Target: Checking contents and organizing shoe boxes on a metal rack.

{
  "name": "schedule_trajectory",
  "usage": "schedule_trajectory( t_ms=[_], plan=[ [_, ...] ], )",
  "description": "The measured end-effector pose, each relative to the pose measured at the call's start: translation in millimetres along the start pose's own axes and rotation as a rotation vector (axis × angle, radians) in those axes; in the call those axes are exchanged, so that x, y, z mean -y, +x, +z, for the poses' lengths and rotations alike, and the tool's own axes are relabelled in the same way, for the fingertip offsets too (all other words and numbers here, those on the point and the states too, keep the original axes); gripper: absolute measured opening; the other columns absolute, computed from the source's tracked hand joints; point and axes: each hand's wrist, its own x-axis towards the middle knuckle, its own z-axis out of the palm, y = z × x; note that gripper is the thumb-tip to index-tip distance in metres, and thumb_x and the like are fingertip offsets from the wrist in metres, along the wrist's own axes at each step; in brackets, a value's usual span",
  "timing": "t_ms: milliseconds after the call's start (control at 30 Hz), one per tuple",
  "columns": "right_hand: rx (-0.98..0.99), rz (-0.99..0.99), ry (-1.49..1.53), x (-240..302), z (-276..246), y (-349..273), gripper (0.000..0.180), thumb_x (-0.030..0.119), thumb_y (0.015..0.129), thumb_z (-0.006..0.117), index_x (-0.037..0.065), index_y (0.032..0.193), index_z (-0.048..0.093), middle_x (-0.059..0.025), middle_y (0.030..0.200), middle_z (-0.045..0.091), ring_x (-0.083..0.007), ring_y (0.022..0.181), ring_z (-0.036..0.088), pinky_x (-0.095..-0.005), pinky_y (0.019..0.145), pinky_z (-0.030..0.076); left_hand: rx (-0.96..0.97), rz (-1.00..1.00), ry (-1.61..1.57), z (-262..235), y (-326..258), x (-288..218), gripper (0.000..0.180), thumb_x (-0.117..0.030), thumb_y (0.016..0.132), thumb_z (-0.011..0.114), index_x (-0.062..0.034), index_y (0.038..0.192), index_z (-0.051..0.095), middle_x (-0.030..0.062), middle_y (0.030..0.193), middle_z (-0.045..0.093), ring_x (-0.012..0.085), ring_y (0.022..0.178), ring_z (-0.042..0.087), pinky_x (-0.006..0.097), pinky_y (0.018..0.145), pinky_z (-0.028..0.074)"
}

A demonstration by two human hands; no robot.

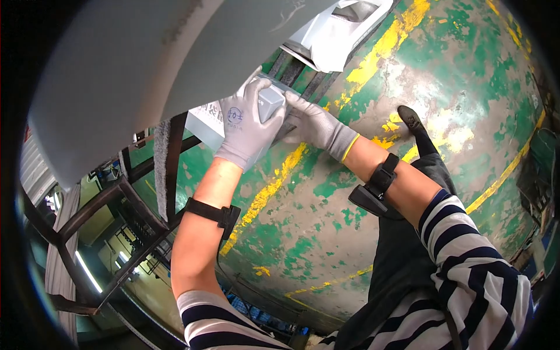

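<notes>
Both my hands wear pale grey gloves. My left hand (pixel 248 122) is closed round the near-left side of a small grey box-shaped piece (pixel 270 100), thumb along its near edge and fingers over its top. At the piece's right side, my right hand (pixel 318 123) has its fingers drawn together against the edge; some of its fingertips are hidden. Under and beside my left hand shows a pale blue-white printed sheet or carton (pixel 201 129), partly covered by the hand and by a large grey panel (pixel 122 64).
The grey panel slants across the upper left. Beneath it runs a dark metal frame (pixel 140 204) with a fuzzy padded bar (pixel 162 169). A crumpled white package (pixel 335 44) rests on dark bars ahead. Worn green floor (pixel 303 233) with yellow lines lies to the right.
</notes>
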Motion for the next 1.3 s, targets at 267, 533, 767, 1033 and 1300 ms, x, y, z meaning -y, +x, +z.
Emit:
schedule_trajectory(
  t_ms=[267,533,767,1033,1300],
  plan=[
    [-0.016,-0.004,-0.150,26.1,-2.2,2.6,0.109,0.051,0.080,0.079,0.014,0.159,0.013,-0.0171,0.161,0.025,-0.0375,0.151,0.015,-0.0726,0.112,0.010,-0.390,-0.469,-0.537,6.5,-5.0,-2.4,0.057,-0.034,0.091,0.066,0.0001,0.134,0.048,0.0160,0.140,0.052,0.0293,0.136,0.041,0.042,0.113,0.030],
    [-0.058,0.089,-0.312,43.9,13.4,-9.0,0.129,0.041,0.075,0.087,0.000,0.157,-0.005,-0.0228,0.160,0.022,-0.0392,0.149,0.020,-0.0650,0.111,0.029,-0.649,-1.060,-0.779,-11.4,-63.4,93.0,0.075,-0.045,0.091,0.070,0.0002,0.145,0.044,0.0133,0.138,0.057,0.0217,0.122,0.057,0.038,0.105,0.045],
    [-0.087,0.075,-0.290,29.7,16.8,-6.5,0.127,0.043,0.077,0.086,0.003,0.158,-0.004,-0.0193,0.162,0.016,-0.0360,0.151,0.016,-0.0654,0.112,0.029,-0.566,-1.347,-1.352,-8.9,-96.4,82.0,0.062,-0.035,0.082,0.082,-0.0008,0.129,0.058,0.0083,0.122,0.066,0.0230,0.108,0.066,0.039,0.092,0.056],
    [-0.123,0.096,-0.420,34.0,14.2,-4.7,0.120,0.045,0.081,0.081,-0.001,0.156,0.000,-0.0234,0.155,0.030,-0.0362,0.138,0.037,-0.0583,0.106,0.038,-0.672,-1.332,-1.157,2.5,-95.0,52.4,0.065,-0.038,0.085,0.080,-0.0023,0.134,0.055,0.0080,0.129,0.062,0.0211,0.116,0.061,0.036,0.098,0.050],
    [0.048,-0.265,-0.953,30.4,30.1,-27.0,0.059,0.031,0.093,0.071,0.003,0.140,0.051,-0.0127,0.135,0.052,-0.0184,0.118,0.057,-0.0334,0.102,0.046,-0.529,-1.377,-1.436,-13.6,-119.4,62.3,0.072,-0.037,0.087,0.078,-0.0094,0.145,0.046,0.0083,0.140,0.055,0.0271,0.125,0.055,0.045,0.108,0.043]
  ],
)
